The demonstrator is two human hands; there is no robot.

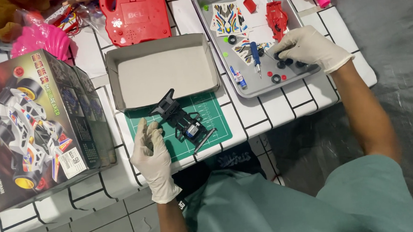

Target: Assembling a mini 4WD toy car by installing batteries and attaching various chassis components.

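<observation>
At the far left of the counter (304, 96), a large printed toy-car kit box (37, 129) is being kept lying flat, well apart from the working area, so that its picture of the finished racer is facing upward. Just right of it, the left hand (153, 156), gloved in white, is being rested on the edge of a green cutting mat (181, 126), fingers loosely extended and gripping nothing; it is lying just beside the black toy-car chassis (184, 122), which is being left on the mat at a slant, a small silver-and-blue motor seated in its middle. Above the mat, an open, shallow cardboard lid (162, 71) is being kept near, its hollow side up and holding nothing visible. Behind it, a red plastic toy (135, 16) is being left at the counter's back edge. Further right, a metal tray (200, 3) is being used to gather the loose parts: sticker sheets (229, 18), a red car body shell (276, 18), a blue-handled screwdriver (256, 54), a small tube (237, 76) and scattered green and red bits. At the tray's right end, the right hand (306, 45) is being lowered onto a cluster of small black wheels (286, 62), fingers curled over them; whether one is actually pinched cannot be told.
</observation>
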